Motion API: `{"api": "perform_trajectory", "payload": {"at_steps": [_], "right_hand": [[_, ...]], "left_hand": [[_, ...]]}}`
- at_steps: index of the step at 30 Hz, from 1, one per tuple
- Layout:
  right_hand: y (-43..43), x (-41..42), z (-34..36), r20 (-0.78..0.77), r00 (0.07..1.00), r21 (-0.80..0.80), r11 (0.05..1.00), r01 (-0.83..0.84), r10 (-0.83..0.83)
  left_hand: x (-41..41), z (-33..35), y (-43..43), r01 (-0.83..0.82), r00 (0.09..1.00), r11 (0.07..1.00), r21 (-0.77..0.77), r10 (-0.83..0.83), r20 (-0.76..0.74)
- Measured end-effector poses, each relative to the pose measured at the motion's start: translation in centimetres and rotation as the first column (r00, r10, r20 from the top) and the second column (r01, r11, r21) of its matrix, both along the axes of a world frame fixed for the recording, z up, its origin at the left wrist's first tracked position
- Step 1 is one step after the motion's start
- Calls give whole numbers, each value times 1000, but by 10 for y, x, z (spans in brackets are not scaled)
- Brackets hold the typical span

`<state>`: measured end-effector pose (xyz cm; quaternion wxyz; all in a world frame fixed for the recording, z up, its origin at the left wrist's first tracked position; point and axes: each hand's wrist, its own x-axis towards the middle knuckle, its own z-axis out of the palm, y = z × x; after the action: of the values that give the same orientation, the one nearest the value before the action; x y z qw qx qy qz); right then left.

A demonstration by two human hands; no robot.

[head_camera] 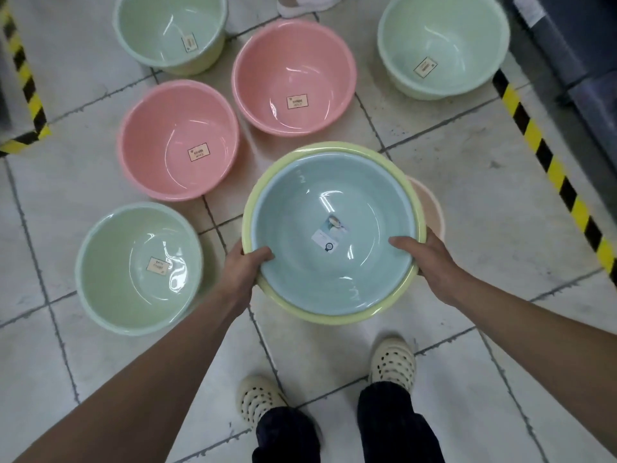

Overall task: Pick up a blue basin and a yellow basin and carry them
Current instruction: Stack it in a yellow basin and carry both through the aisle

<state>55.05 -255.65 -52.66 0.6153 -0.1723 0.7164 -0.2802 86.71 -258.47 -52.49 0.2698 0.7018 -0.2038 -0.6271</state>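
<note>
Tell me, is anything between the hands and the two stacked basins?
Nothing visible. The left hand and right hand already grip the rims of the blue plastic basin, which is nested inside the yellow plastic basin.

A pale blue round plastic basin sits in a pale yellow round plastic basin. Pink plastic basins and mint-green plastic basins stand on the white tiled floor, edged by black-and-yellow striped tape.
</note>
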Motion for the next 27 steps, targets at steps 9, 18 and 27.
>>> {"api": "perform_trajectory", "payload": {"at_steps": [9, 18, 27], "right_hand": [[13, -86, -38, -48, 974, 51, 973, 224, -222], [24, -121, -90, -15, 975, 109, 969, 223, -223], [26, -127, -145, 11, 983, 135, 974, 181, -184]], "left_hand": [[-104, -35, -34, 136, 989, 991, 2, -136, -65], [-142, -92, -39, 170, 985, 983, 74, -166, -57], [-143, -143, -39, 180, 983, 979, 99, -176, -43]]}}
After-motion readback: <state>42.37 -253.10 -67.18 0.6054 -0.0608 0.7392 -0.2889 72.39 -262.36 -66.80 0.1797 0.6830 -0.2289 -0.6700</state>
